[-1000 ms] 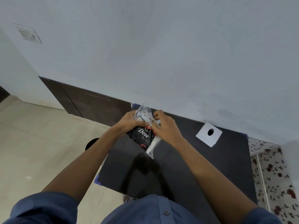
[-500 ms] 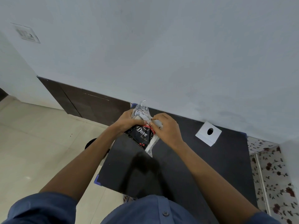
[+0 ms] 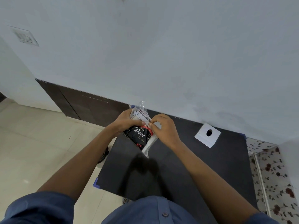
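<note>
A clear plastic packet (image 3: 140,135) with a black "Dove" card and something white inside is held upright above the far left part of a black table (image 3: 210,167). My left hand (image 3: 125,122) grips the packet's left side near the top, thumb across its front. My right hand (image 3: 163,129) pinches the packet's right upper edge with thumb and fingertips. The packet's top flap sticks up above both hands and its lower tip hangs free over the table.
A white square plate with a round hole (image 3: 207,135) lies on the table at the back right. A pale wall (image 3: 161,54) stands close behind. Tiled floor (image 3: 32,151) is to the left, flowered cloth (image 3: 273,175) to the right. A wall switch (image 3: 24,37) is upper left.
Both hands stay on the packet; my right hand's fingers have shifted up toward the packet's top edge, and the packet is tilted slightly more.
</note>
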